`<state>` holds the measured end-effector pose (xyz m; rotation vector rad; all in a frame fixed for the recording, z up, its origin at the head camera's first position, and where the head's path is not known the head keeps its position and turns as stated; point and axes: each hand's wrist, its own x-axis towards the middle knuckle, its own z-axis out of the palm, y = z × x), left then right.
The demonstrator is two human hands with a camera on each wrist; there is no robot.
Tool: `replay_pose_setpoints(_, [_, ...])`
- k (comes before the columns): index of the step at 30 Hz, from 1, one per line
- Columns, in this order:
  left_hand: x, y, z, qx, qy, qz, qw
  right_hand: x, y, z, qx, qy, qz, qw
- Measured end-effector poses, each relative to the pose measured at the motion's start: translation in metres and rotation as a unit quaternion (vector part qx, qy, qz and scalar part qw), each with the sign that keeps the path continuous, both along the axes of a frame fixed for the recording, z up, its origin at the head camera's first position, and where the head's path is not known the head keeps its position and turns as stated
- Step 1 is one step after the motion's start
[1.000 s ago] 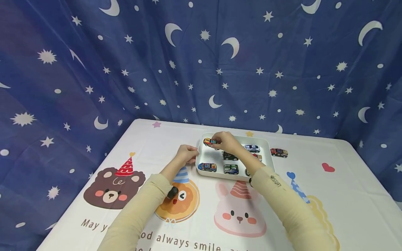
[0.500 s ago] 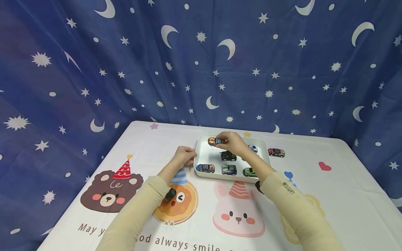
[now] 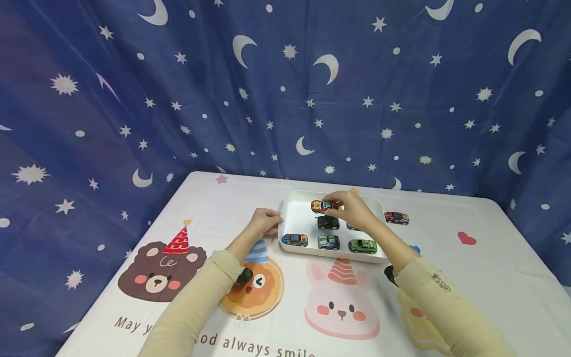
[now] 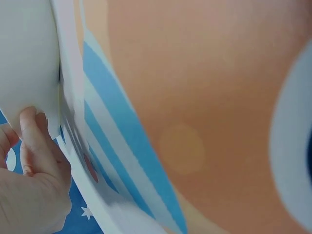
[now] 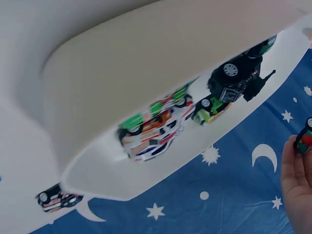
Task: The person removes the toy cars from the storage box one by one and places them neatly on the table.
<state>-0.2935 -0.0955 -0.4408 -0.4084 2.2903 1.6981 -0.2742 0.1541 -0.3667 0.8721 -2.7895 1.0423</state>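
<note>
My right hand (image 3: 355,210) pinches a red and yellow toy car (image 3: 319,206) above the back part of a white tray (image 3: 294,218). In the right wrist view, this hand (image 5: 298,178) shows at the right edge, with the car (image 5: 305,141) partly cut off. My left hand (image 3: 263,222) grips the tray's left rim between thumb and fingers, which the left wrist view shows close up. A black toy car (image 3: 328,222) stands mid-tray. Along the front lie a blue car (image 3: 295,240), a white-green car (image 3: 328,242) and a green car (image 3: 363,246). My right hand partly hides others.
A dark red toy car (image 3: 397,218) stands on the printed tablecloth (image 3: 446,248), just right of the tray. Behind the table hangs a blue curtain (image 3: 267,74) with moons and stars. Black wrist devices (image 3: 244,276) show at the sleeves.
My right hand has moved right with the red and yellow car, from the tray's back left corner to above its back middle. The left hand stays on the rim.
</note>
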Motion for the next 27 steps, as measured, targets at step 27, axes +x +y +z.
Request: replay_pose_setpoints(27, [0.008,0.002,0.006,0.006,0.009,0.006,0.9999,0.032,0.068,-0.018,0.031,0.064,-0.037,0.9968])
